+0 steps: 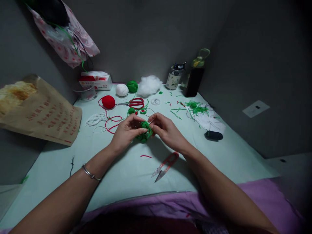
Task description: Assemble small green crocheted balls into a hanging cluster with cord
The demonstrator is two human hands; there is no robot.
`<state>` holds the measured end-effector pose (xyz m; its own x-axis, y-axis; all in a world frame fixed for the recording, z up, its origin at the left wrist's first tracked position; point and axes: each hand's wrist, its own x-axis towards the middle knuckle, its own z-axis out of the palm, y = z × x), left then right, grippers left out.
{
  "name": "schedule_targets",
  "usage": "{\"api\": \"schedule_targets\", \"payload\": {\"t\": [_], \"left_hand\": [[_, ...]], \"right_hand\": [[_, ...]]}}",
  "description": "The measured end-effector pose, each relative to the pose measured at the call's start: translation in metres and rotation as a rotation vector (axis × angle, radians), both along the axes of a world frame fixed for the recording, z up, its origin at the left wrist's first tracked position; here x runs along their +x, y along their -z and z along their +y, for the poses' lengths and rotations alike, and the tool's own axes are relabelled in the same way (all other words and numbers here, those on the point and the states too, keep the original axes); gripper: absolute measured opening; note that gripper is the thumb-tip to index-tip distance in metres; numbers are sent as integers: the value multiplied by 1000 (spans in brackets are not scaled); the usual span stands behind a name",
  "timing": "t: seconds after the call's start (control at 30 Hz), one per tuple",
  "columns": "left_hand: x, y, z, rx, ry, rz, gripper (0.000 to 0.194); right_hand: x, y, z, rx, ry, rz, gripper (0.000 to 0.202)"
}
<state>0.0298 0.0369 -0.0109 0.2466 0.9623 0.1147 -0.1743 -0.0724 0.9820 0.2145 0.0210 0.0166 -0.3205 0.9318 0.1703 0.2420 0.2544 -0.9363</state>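
Observation:
Near the middle of the table, my left hand (127, 131) pinches a small green crocheted piece (144, 124) between thumb and fingers. My right hand (166, 129) is closed just right of it, its fingertips together on what looks like a thin needle at the edge of the piece. Loops of green yarn hang below, between the hands. Beyond my fingertips lie a small green ball (131, 110) and little red and green pieces (143, 112). Red-handled thread snips (166, 165) rest below my right hand, beside a short red yarn scrap (146, 156).
Red-handled scissors (136, 103), a red yarn ball (108, 102), white yarn (96, 119) and stuffing (149, 85) lie behind. A paper food bag (56, 117) stands left. A bottle (195, 78) and pen jar (173, 78) stand back right; green scraps (196, 108) lie right.

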Motion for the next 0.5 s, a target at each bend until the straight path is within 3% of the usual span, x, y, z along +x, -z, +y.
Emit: {"api": "schedule_targets", "payload": {"t": [0.2, 0.33, 0.5], "left_hand": [[2, 0, -3, -120, 110, 87, 25], [1, 0, -5, -168, 191, 111, 26], [1, -2, -5, -204, 241, 106, 26]], "right_hand": [[6, -1, 5, 126, 125, -149, 13], [10, -1, 12, -54, 51, 11, 14], [12, -2, 16, -151, 241, 331, 15]]}}
